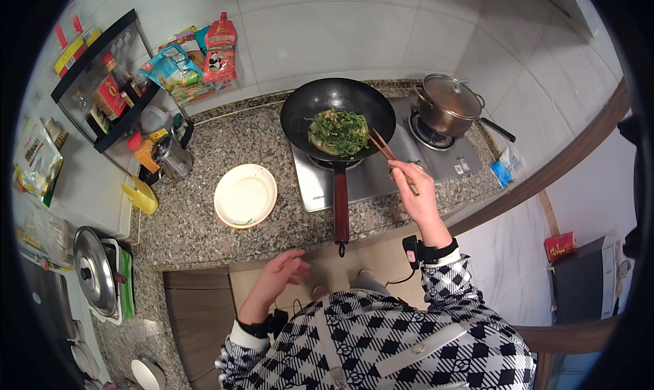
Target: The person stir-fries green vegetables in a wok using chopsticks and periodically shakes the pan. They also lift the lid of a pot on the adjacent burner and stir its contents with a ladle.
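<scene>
My right hand [416, 191] is closed round a pair of chopsticks [382, 144], whose tips reach over the right rim of a black wok [298, 115]. Inside the wok lies a heap of cooked leafy greens [338, 132]. The wok sits on the left burner, its dark red handle [340, 203] pointing toward me. My left hand [283, 273] hovers in front of the counter edge, fingers loosely apart and holding nothing. Left of the wok, a white plate [244, 194] with a small green scrap near its front rim rests on the counter.
A lidded pot [444, 111] stands on the right burner of the steel stove [402, 164], its black handle sticking out rightward. At left are a rack of bottles [102, 94], a steel canister [172, 157], a yellow scoop [141, 196] and an upright pot lid [94, 271]. A white bowl [148, 375] is at lower left.
</scene>
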Tool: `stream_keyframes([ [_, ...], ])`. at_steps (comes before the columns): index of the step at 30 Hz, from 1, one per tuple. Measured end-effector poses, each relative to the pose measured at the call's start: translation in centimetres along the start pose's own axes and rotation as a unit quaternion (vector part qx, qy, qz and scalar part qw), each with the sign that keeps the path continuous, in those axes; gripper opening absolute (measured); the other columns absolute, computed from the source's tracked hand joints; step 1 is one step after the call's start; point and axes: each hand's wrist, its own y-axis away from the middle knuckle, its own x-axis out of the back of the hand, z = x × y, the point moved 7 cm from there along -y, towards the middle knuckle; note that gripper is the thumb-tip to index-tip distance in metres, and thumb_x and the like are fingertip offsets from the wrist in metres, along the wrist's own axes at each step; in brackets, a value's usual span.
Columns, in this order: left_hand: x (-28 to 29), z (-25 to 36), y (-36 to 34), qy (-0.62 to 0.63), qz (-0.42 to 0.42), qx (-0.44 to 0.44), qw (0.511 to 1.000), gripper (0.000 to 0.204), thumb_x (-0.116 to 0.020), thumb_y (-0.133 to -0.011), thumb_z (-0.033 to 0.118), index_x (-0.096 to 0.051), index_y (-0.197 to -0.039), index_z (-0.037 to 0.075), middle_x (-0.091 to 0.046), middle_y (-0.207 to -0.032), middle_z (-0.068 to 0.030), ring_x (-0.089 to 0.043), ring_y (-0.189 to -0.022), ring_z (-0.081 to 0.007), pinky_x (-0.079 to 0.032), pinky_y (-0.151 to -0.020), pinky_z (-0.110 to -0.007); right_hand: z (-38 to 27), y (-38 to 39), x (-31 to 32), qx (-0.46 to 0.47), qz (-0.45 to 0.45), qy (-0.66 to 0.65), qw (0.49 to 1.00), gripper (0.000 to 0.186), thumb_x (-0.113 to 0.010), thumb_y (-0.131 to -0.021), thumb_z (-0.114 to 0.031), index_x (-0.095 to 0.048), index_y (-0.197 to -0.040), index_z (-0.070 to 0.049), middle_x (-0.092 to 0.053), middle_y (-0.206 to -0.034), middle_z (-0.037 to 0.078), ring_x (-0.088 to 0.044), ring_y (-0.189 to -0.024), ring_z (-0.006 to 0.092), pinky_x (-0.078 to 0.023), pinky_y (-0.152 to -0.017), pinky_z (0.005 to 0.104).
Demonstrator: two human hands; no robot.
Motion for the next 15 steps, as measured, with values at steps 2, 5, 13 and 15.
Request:
stream_keyframes([
  [2,-3.0,1.9,-2.3,0.019,-0.027,-0.014,0.999,0.04,-0.049,-0.102,0.022,-0.044,-0.137,0.004,-0.066,-0.113,-0.0098,-0.065,-0.096,-0.0177,-0.052,-0.076,-0.029,0.8,-1.3,0.6,-0.008,0.004,-0.01,1.0,0.017,-0.063,-0.094,-0.014,-0.07,-0.103,-0.003,-0.064,-0.084,0.013,-0.063,-0.073,0.0258,-0.048,-0.066,0.0319],
  [5,-7.0,3.8,-5.3,0.068,-0.009,0.001,0.998,0.042,-0.049,-0.102,0.021,-0.04,-0.14,0.006,-0.065,-0.115,-0.0107,-0.065,-0.099,-0.0191,-0.053,-0.075,-0.03,2.2,-4.0,1.3,-0.006,0.006,0.013,1.0,0.017,-0.066,-0.092,-0.016,-0.072,-0.095,-0.001,-0.063,-0.082,0.014,-0.063,-0.073,0.0279,-0.049,-0.066,0.0341],
  [13,-10.9,5.1,-10.2,0.228,-0.009,0.026,0.973,0.034,-0.058,-0.097,0.021,-0.049,-0.129,0.011,-0.067,-0.098,-0.0081,-0.064,-0.074,-0.0162,-0.051,-0.058,-0.027,5.6,-10.4,-1.8,0.012,-0.031,0.094,0.995,0.023,-0.064,-0.092,-0.022,-0.071,-0.088,-0.001,-0.064,-0.078,0.018,-0.064,-0.075,0.0338,-0.05,-0.068,0.0377],
  [15,-10.9,4.9,-10.6,0.231,-0.009,0.017,0.973,0.031,-0.059,-0.097,0.022,-0.051,-0.125,0.011,-0.066,-0.093,-0.0074,-0.062,-0.067,-0.0147,-0.049,-0.054,-0.026,5.6,-11.0,-3.9,0.014,-0.039,0.083,0.996,0.024,-0.064,-0.091,-0.023,-0.071,-0.088,-0.001,-0.065,-0.08,0.018,-0.064,-0.077,0.0357,-0.05,-0.069,0.0391],
])
